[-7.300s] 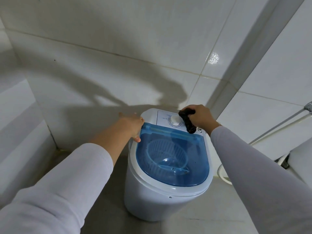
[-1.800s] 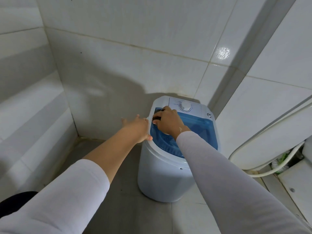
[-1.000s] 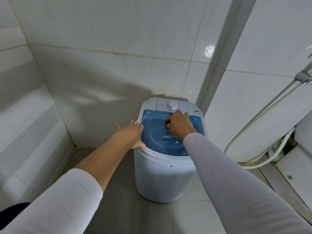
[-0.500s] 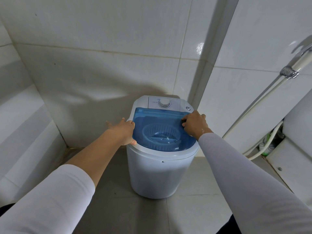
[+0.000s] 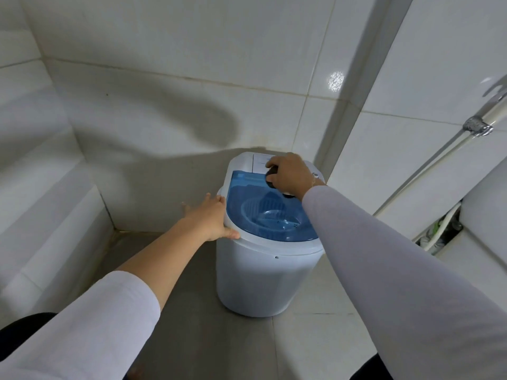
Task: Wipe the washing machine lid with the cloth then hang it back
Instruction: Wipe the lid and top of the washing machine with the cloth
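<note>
A small white washing machine [image 5: 263, 272] stands on the grey tiled floor [image 5: 192, 319] in the corner of a white-tiled room, close against the wall [image 5: 175, 45] behind it. All positions below are given relative to this machine. Its translucent blue lid [image 5: 255, 207] lies shut across the top, with the ribbed drum visible through it. Behind the lid sits the white control panel [image 5: 259, 161], partly covered by the right hand [image 5: 290, 174]. That hand rests at the rear edge of the lid, where lid meets panel, its fingers [image 5: 273, 163] curled closed around a dark cloth [image 5: 271, 178]; only a small bunched part of the cloth shows beneath the fingers, touching the lid surface. The left hand [image 5: 210, 218] is placed flat against the machine's left rim, fingers spread open and gripping nothing, the thumb lying along the white rim just beside the lid's edge. Both arms wear pale long sleeves; the left sleeve [image 5: 90, 325] is pushed up to expose the forearm, while the right sleeve [image 5: 384, 270] reaches the wrist. To the right of the machine, well apart, a white hose [image 5: 439, 163] runs diagonally up the wall to a metal fitting [image 5: 477, 127]. Lower on that side a white fixture [image 5: 488, 259] is partly in view; its kind cannot be determined. A shadow of an arm falls on the wall to the left of and behind the machine.
</note>
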Action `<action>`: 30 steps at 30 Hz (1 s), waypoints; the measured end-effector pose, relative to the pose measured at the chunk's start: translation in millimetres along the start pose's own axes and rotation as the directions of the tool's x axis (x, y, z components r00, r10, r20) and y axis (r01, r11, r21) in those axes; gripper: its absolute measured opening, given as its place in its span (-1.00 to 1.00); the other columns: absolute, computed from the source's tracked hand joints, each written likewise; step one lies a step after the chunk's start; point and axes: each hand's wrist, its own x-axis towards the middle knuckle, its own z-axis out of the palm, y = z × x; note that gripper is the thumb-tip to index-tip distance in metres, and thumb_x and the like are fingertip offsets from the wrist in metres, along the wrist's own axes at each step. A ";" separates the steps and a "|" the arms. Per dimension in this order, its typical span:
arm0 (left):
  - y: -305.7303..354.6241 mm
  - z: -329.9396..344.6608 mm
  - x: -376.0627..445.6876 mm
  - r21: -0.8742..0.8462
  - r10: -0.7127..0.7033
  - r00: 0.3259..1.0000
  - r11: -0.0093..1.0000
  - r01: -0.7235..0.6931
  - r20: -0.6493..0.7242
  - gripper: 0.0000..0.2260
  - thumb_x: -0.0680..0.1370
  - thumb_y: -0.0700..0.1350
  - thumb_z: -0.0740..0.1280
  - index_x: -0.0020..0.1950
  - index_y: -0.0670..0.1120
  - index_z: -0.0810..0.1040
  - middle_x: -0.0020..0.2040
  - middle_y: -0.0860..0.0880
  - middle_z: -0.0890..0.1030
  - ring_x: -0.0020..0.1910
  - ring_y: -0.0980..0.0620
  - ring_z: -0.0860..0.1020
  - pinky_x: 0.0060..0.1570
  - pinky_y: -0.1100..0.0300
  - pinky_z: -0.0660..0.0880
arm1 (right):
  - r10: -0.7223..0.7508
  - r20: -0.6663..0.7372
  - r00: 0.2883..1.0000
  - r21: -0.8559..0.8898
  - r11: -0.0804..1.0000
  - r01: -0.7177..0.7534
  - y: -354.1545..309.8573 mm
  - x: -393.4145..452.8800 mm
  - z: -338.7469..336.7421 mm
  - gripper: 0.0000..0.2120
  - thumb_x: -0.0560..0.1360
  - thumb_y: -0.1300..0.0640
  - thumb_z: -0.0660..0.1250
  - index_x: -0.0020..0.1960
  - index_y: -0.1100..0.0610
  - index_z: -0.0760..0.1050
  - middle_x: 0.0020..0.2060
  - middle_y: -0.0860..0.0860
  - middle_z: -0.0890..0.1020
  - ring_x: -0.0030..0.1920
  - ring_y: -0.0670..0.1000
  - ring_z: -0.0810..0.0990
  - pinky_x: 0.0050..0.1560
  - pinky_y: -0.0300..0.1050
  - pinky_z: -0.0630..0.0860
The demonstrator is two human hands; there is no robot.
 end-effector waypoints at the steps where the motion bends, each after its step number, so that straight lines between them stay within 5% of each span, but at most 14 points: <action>1: -0.7 1.1 0.3 0.004 0.003 1.000 1.000 -0.003 -0.009 -0.14 0.43 0.24 0.36 0.56 -0.08 0.03 0.59 0.00 0.07 0.59 -0.04 -0.06 0.44 -0.36 0.01 | -0.037 0.032 0.999 0.045 0.998 0.035 -13.8 -0.3 2.9 -0.65 0.52 0.15 0.24 0.31 0.09 0.46 0.27 0.15 0.51 0.24 0.18 0.49 0.26 0.00 0.43; 6: -5.5 7.1 1.0 -0.092 0.005 1.000 0.996 -0.007 -0.018 -0.09 0.41 0.25 0.38 0.57 -0.08 -0.02 0.59 -0.02 0.04 0.59 -0.05 -0.10 0.43 -0.37 0.03 | -0.104 0.111 0.988 0.091 0.991 0.094 -49.8 0.7 35.8 -0.63 0.52 0.10 0.27 0.32 0.05 0.44 0.28 0.18 0.41 0.27 0.24 0.43 0.29 0.03 0.38; 16: -6.4 13.0 14.9 -0.250 -0.058 0.998 0.966 0.063 0.027 -0.08 0.33 0.22 0.46 0.53 -0.07 0.09 0.54 -0.09 0.19 0.54 -0.13 0.11 0.40 -0.21 0.28 | -0.159 0.089 0.983 -0.177 0.969 0.173 -51.2 -9.7 61.0 -0.66 0.58 0.09 0.19 0.32 0.12 0.44 0.26 0.15 0.44 0.25 0.23 0.40 0.25 0.04 0.43; 30: 2.5 18.1 22.1 -0.267 -0.127 0.992 0.955 0.126 0.016 -0.04 0.33 0.28 0.43 0.53 -0.14 0.07 0.54 -0.04 0.17 0.56 -0.12 0.05 0.43 -0.24 0.20 | 0.011 0.026 1.000 -0.160 0.987 -0.007 0.7 -18.6 56.8 -0.70 0.54 0.22 0.24 0.26 0.16 0.49 0.20 0.13 0.48 0.26 0.22 0.38 0.13 0.04 0.50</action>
